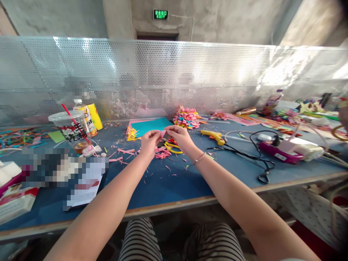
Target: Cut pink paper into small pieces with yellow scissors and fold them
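Blue tabletop (pixel 168 188), hands (pixel 149 143) (pixel 181 137) close together

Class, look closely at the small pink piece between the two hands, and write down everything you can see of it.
The pink piece is small, light in colour and looks like thin paper. It is pinched between the left hand and the right hand, over the blue table, and is seen near the front edge of a teal sheet. The fingers cover part of it, so its full outline and any folds cannot be made out.
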Tool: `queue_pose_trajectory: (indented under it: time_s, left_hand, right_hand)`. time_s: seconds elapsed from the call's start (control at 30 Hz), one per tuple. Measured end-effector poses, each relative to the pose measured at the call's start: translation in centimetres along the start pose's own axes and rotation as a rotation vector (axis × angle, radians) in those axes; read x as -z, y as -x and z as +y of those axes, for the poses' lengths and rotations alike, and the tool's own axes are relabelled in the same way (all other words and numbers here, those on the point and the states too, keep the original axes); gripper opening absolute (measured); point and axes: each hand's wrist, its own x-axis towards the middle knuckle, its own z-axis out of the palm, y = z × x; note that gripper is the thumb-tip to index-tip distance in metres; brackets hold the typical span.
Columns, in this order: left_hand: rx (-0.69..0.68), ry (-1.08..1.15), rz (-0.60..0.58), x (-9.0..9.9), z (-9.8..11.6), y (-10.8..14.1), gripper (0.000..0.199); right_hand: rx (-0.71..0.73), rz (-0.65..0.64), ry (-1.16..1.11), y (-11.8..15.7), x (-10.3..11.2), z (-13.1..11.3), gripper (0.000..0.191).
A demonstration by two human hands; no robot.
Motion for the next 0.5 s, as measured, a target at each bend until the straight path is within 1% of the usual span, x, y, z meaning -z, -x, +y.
queue_pose_trajectory:
  time_s: [0.13,0.27,0.4,0.5]
  left_hand:
    - [-0.01,-0.054,-0.009,0.17,-0.14,-0.14,0.025]
    - [-0.037,-0.141,-0.045,0.11,-0.22,-0.05,0.025]
    - [-0.044,-0.234,-0.047,-0.02,-0.16,0.08,0.023]
    - [-0.016,-0.256,-0.053,0.0,-0.07,0.13,0.022]
  right_hand:
    - [-0.058,-0.035,-0.039,0.18,-0.29,-0.35,0.025]
    - [-0.105,-0.05,0.001,0.21,-0.4,-0.21,0.028]
    - [-0.07,-0.01,0.093,-0.06,-0.02,0.25,0.028]
    - [-0.047,0.008,0.166,-0.29,0.29,0.48,0.028]
